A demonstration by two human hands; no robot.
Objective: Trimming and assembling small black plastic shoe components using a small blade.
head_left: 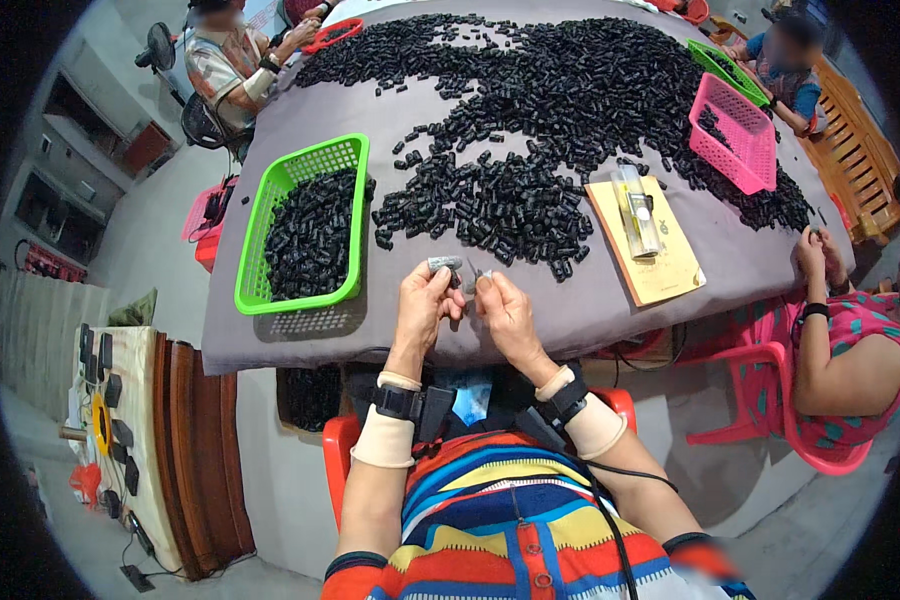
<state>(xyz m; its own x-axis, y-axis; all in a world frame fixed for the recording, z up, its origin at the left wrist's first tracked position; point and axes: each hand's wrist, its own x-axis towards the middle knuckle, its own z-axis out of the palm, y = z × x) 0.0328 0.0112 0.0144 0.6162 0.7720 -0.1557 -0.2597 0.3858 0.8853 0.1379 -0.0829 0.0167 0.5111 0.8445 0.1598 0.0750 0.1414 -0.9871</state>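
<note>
My left hand [426,308] is closed in a pinch above the near edge of the table, with a grey wrap or cover [445,264] at its fingertips. A small dark piece seems to sit under those fingers, mostly hidden. Close beside it, my right hand [510,312] pinches something thin and dark, too small to name, and grey shows at its fingertips too. Just beyond both hands lie many loose black plastic pieces [500,205], short and tube-like. To the left stands a green basket [363,215] filled with the same pieces.
A yellow booklet [670,278] carries a clear plastic box [638,215] at right. Beyond it are a pink basket [725,165] and another green basket [720,65]. Co-workers sit at the table's right [850,360], far right and far left. The grey tablecloth [300,345] hangs over the near edge.
</note>
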